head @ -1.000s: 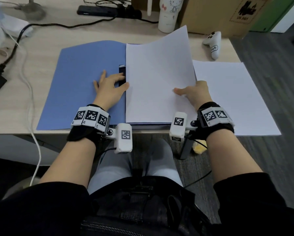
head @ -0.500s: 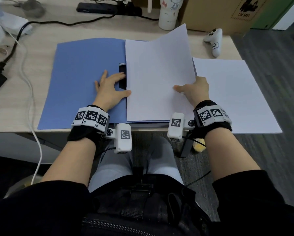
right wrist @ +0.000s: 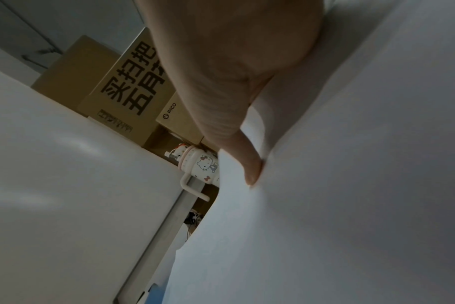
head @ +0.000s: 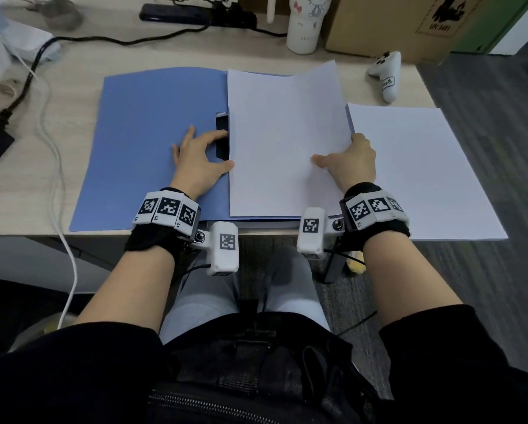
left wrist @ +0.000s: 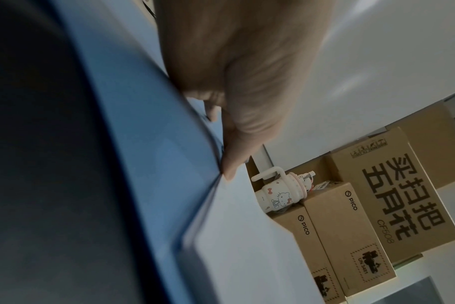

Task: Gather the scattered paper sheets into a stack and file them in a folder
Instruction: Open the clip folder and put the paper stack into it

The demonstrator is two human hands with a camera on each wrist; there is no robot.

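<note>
We had a stack of white paper sheets [head: 287, 148] lying on the open blue folder [head: 152, 142], our right hand [head: 353, 162] pinching its 3 o'clock edge, left hand [head: 200, 160] flat by the black clip [head: 222, 134]. More white sheets [head: 415, 166] at 3 o'clock on the worktop [head: 73, 84] remained unfiled.

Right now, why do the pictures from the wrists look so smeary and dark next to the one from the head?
Head view: evenly lit and sharp, desk edges bowed by the wide lens. Left wrist view: the left hand looms close and soft, the blue folder falls into dark shade. Right wrist view: the right hand and paper sheets are blurred, dim grey.
</note>
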